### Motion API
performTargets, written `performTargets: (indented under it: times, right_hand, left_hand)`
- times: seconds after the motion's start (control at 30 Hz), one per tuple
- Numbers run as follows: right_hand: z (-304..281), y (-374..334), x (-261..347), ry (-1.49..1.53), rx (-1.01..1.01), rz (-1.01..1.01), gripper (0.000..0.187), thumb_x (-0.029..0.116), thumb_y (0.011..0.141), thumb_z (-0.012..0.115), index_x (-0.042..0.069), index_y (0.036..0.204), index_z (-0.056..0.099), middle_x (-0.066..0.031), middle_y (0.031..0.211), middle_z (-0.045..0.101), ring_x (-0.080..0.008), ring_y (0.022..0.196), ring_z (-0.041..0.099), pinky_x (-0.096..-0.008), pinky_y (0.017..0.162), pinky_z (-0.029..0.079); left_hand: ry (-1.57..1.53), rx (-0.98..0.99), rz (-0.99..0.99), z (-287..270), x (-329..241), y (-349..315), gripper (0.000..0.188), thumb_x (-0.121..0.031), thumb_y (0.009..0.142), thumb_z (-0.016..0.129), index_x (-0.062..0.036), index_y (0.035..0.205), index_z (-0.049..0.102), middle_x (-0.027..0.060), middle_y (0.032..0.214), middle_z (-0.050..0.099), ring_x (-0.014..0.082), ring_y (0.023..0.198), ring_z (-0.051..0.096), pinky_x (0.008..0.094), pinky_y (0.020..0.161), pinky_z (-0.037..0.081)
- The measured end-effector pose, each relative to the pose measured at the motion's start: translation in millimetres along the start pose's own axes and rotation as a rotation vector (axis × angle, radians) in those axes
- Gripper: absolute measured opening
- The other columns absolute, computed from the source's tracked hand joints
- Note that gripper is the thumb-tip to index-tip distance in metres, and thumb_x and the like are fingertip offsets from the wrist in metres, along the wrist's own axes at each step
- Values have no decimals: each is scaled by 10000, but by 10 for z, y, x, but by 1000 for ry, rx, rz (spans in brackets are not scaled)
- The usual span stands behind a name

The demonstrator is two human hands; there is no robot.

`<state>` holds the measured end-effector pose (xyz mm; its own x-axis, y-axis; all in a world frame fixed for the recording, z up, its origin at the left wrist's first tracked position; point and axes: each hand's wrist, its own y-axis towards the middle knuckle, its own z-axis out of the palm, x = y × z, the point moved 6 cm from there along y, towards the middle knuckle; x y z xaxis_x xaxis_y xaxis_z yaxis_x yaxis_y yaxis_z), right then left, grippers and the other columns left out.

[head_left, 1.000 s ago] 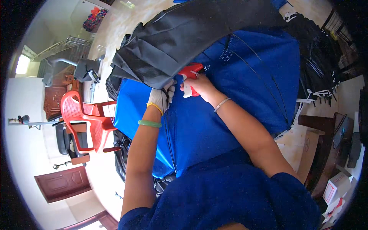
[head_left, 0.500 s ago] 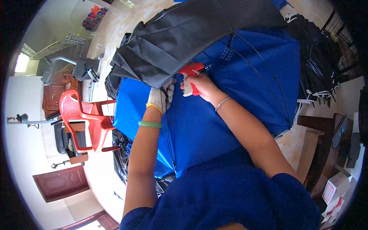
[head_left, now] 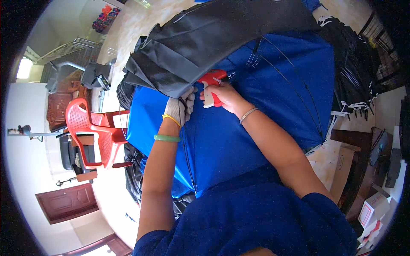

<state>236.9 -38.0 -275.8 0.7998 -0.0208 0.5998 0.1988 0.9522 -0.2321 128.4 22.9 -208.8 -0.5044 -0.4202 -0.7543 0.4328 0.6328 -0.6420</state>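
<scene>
Little shifts, so work stays put: our right hand [head_left: 226, 96] clasps the red-and-white tagging gun [head_left: 212, 77]; we can't tell whether our left hand [head_left: 180, 108] grips the black fabric [head_left: 188, 55].

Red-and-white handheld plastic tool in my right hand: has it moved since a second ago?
No, no visible shift: the tool sits below and left of the white-dotted patch on the blue fabric, as before.

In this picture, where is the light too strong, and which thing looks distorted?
Head view: floor below the red chair washed out nearly to white; head view: brown door skewed near the left rim, picture corners black.
</scene>
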Motion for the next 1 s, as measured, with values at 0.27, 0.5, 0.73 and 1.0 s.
performTargets:
  times: [0.27, 0.5, 0.73, 1.0]
  right_hand:
    - [103, -45, -38, 59, 43, -2, 313, 105, 834, 504, 27, 1129, 431, -176, 911, 592, -283, 801, 616, -404, 692, 521]
    - [98, -87, 8, 120, 53, -10, 285, 100, 842, 494, 30, 1113, 441, -177, 913, 593, -284, 799, 616, -409, 689, 521]
    - [92, -79, -29, 132, 59, -5, 253, 98, 840, 500, 32, 1081, 462, -164, 905, 596, -271, 792, 617, -406, 682, 523]
    - [146, -41, -38, -75, 5, -65, 250, 95, 832, 502, 28, 1071, 473, -160, 900, 601, -267, 791, 620, -396, 688, 523]
  left_hand:
    - [-19, -47, 4, 28, 43, 3, 229, -389, 796, 589, -169, 847, 552, -81, 525, 415, 67, 371, 368, 211, 314, 223]
    - [-95, 41, 97, -18, -80, -6, 207, -365, 799, 585, -167, 852, 550, -85, 531, 424, 51, 374, 378, 191, 314, 228]
    - [-65, 63, 121, 45, -97, -40, 218, -367, 817, 561, -153, 858, 549, -89, 545, 418, 46, 378, 370, 190, 314, 226]
    - [-55, 108, 138, 88, -116, 6, 210, -323, 841, 533, -123, 906, 549, -91, 530, 407, 48, 363, 354, 194, 303, 219]
